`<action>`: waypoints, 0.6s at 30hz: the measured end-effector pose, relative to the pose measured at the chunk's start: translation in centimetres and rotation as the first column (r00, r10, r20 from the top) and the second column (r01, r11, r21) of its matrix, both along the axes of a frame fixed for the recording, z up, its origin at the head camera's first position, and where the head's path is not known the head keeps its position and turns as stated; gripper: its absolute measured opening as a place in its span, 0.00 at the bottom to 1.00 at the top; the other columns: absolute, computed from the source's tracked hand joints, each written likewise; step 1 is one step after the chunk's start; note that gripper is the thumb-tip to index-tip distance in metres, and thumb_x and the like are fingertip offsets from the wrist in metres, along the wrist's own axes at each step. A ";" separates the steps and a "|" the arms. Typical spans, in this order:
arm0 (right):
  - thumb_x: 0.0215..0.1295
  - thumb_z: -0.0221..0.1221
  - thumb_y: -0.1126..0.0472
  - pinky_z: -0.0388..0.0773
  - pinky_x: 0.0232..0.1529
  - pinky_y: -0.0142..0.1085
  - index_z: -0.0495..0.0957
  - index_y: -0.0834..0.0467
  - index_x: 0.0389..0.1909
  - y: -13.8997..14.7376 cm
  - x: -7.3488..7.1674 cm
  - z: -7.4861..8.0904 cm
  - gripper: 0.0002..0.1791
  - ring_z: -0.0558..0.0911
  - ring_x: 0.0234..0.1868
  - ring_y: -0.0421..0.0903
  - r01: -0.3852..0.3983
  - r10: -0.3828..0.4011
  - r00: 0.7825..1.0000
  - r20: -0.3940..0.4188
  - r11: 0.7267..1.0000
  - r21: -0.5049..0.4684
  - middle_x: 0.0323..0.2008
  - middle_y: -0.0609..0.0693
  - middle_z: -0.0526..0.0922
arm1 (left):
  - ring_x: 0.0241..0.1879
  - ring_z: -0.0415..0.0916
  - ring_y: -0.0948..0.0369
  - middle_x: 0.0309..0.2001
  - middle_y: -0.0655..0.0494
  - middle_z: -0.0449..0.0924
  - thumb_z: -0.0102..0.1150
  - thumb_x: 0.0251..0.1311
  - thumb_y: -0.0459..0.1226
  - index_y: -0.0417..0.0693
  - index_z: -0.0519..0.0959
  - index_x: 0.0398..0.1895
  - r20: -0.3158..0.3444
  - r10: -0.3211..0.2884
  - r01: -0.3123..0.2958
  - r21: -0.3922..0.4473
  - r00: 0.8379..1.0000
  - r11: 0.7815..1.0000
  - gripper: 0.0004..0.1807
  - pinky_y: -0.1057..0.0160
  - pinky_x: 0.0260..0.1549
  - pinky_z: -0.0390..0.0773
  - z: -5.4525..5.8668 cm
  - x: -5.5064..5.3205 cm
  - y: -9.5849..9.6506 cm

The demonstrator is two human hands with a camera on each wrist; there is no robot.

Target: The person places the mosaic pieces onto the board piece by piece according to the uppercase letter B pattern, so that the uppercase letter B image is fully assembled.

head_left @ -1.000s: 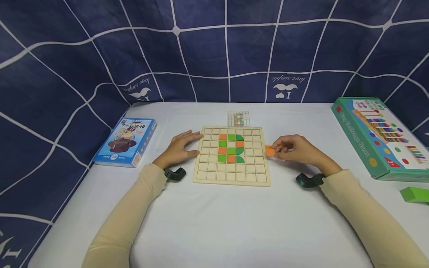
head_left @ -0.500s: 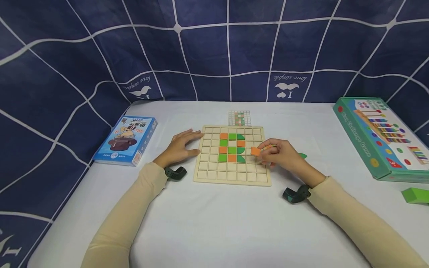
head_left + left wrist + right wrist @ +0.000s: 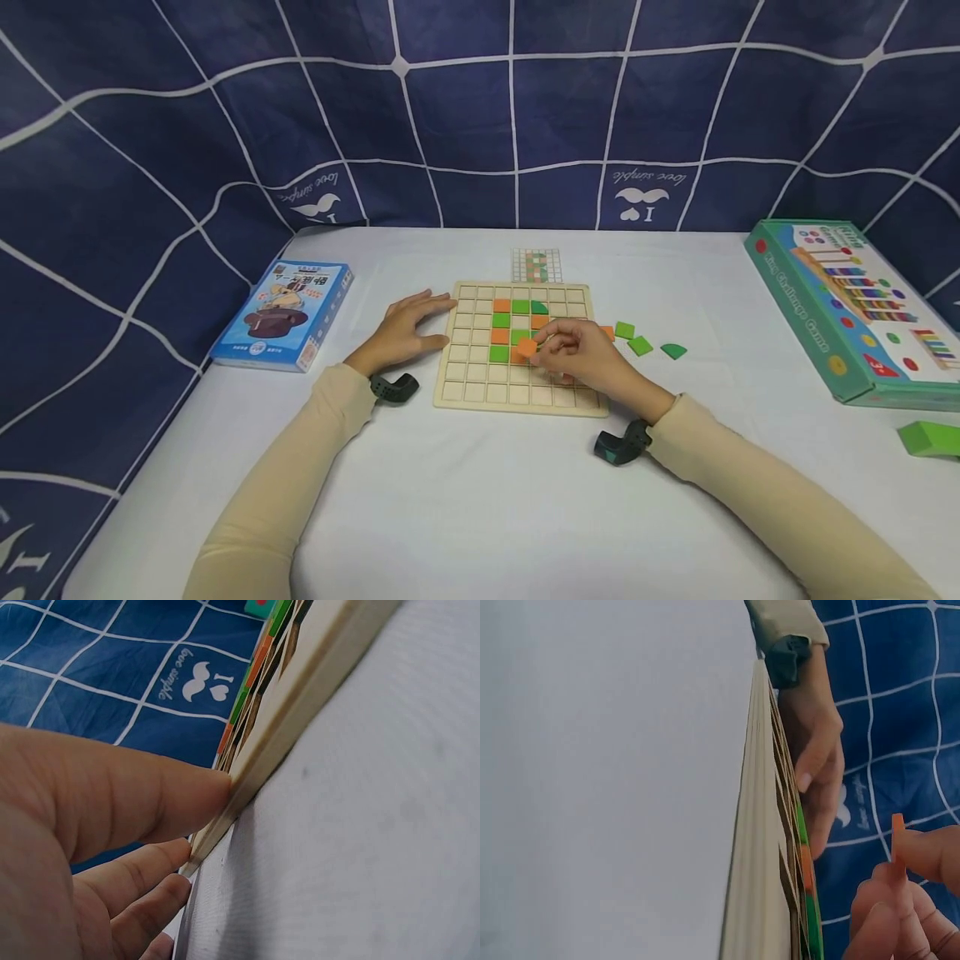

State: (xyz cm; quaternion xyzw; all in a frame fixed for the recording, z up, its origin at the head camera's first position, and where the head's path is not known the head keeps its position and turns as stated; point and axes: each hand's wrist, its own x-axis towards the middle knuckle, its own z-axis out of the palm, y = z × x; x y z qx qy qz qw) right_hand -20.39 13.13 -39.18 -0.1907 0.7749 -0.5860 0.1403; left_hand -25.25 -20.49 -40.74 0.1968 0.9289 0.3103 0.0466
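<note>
A wooden grid board (image 3: 480,392) lies on the table with orange, light green and dark green quarter-round tiles in some cells. My right hand (image 3: 585,354) pinches an orange square tile (image 3: 527,348) above the board; in the right wrist view this orange tile (image 3: 898,838) stands edge-on between thumb and fingers. Some laid tiles are hidden behind that hand. With fingers extended, my left hand (image 3: 405,329) touches the board's left edge; the left wrist view shows its thumb (image 3: 195,799) against the rim. A small printed pattern card (image 3: 536,265) lies just behind the board.
Right of the board lie two light green square tiles (image 3: 624,331), a dark green quarter-round tile (image 3: 673,351) and a partly hidden orange tile (image 3: 608,332). A blue box (image 3: 281,317) stands left, a green game box (image 3: 862,317) right. A green block (image 3: 930,438) sits at the right edge.
My right hand has carried the orange tile leftward from beside the board to over its middle, uncovering loose tiles on the table. The left hand has stayed at the board's edge.
</note>
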 end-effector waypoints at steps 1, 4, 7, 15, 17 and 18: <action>0.71 0.64 0.71 0.77 0.24 0.31 0.80 0.72 0.55 -0.3 -0.1 -0.1 0.15 0.81 0.26 0.40 -0.009 0.009 1.000 -0.008 1.000 -0.001 0.35 0.50 0.89 | 0.86 0.47 0.45 0.83 0.47 0.63 0.67 0.67 0.40 0.45 0.71 0.80 0.002 0.001 -0.001 -0.002 1.000 1.000 0.38 0.40 0.83 0.40 0.0 0.0 0.0; 0.70 0.64 0.72 0.78 0.23 0.31 0.81 0.73 0.54 -1.2 -0.2 -0.3 0.14 0.78 0.23 0.39 -0.020 0.020 0.999 -0.030 1.000 0.009 0.33 0.50 0.88 | 0.86 0.47 0.45 0.83 0.48 0.63 0.67 0.67 0.41 0.45 0.71 0.80 0.003 0.005 -0.005 -0.005 1.000 1.000 0.38 0.40 0.83 0.40 -0.1 0.0 0.0; 0.69 0.66 0.71 0.79 0.22 0.31 0.82 0.71 0.53 -2.0 -0.2 -0.4 0.14 0.76 0.21 0.39 -0.016 0.017 0.999 -0.036 1.000 0.026 0.32 0.49 0.87 | 0.86 0.47 0.45 0.83 0.48 0.63 0.67 0.67 0.41 0.46 0.71 0.80 0.004 0.008 -0.008 -0.006 1.000 1.000 0.38 0.40 0.83 0.40 -0.1 0.0 0.1; 0.67 0.69 0.72 0.76 0.20 0.29 0.83 0.70 0.50 -2.9 -0.3 -0.8 0.13 0.75 0.18 0.40 -0.061 0.063 0.998 -0.023 0.997 0.055 0.27 0.50 0.84 | 0.86 0.48 0.44 0.83 0.47 0.64 0.67 0.67 0.40 0.45 0.72 0.80 -0.009 0.002 -0.002 -0.008 1.000 1.000 0.37 0.40 0.82 0.41 0.1 0.0 0.1; 0.67 0.70 0.71 0.74 0.20 0.29 0.83 0.69 0.48 -3.1 -0.2 -0.7 0.12 0.74 0.17 0.40 -0.070 0.074 0.996 -0.043 0.994 0.084 0.27 0.50 0.84 | 0.86 0.48 0.44 0.83 0.47 0.64 0.67 0.67 0.40 0.45 0.72 0.80 -0.009 0.004 -0.005 -0.009 1.000 1.000 0.37 0.40 0.82 0.41 0.0 0.0 0.1; 0.66 0.71 0.71 0.73 0.20 0.29 0.84 0.68 0.48 -3.2 -0.2 -0.7 0.11 0.74 0.17 0.40 -0.072 0.078 0.996 -0.054 0.992 0.104 0.27 0.49 0.84 | 0.86 0.48 0.44 0.83 0.47 0.64 0.67 0.67 0.40 0.45 0.72 0.80 -0.008 0.006 -0.006 -0.008 1.000 1.000 0.37 0.40 0.83 0.41 0.0 0.0 0.2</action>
